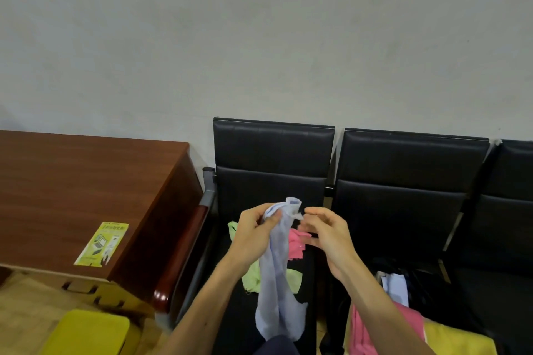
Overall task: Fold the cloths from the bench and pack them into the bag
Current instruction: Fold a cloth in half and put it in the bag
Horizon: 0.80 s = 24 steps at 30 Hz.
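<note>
Gripping the top of a pale blue cloth with the left hand, centre frame, above the black worktop. Holding the right hand just beside its upper corner, fingers curled; cannot tell whether pinching. Behind, lying on the seat: green cloth, pink cloth.

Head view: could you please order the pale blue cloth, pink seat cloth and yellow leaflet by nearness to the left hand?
1. Pale blue cloth, held in the left hand.
2. Pink cloth, on the black seat, just right.
3. Yellow paper leaflet, left, on the wooden desk.
</note>
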Each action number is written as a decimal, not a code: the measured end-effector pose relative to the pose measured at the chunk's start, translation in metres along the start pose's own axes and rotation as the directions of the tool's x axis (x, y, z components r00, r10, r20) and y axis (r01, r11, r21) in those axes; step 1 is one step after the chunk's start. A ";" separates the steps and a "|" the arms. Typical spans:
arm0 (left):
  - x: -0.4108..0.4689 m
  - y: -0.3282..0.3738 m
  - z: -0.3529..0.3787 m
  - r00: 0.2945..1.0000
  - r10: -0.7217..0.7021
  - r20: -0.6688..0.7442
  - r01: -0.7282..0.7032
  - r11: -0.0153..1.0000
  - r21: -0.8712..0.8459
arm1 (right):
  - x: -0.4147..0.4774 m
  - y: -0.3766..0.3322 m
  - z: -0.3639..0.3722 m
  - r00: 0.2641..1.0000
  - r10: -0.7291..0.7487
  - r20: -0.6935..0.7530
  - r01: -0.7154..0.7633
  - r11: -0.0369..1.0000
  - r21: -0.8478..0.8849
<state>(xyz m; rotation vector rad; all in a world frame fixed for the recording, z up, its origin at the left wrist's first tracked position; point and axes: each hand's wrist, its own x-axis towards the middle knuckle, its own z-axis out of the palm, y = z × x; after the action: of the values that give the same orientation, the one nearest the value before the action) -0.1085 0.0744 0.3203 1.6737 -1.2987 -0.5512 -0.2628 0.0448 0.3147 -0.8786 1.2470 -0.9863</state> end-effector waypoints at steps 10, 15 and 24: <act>0.046 0.033 -0.073 0.796 0.063 0.603 0.170 0.932 -0.321 | 0.015 -0.037 -0.004 0.916 -0.096 0.389 0.147 0.984 -0.103; 0.065 0.022 -0.089 0.917 0.055 0.395 0.017 0.984 -0.177 | 0.006 -0.084 0.002 0.914 -0.323 0.246 0.368 0.915 -0.164; 0.065 0.009 -0.087 0.943 0.079 0.325 0.038 0.940 -0.339 | 0.007 -0.085 0.003 0.925 -0.340 0.168 0.379 0.843 -0.382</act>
<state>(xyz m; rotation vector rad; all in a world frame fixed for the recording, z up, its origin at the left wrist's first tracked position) -0.0224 0.0484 0.3815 1.3116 -1.3629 -1.0230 -0.2688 0.0093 0.3916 -1.5180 1.2528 -0.9740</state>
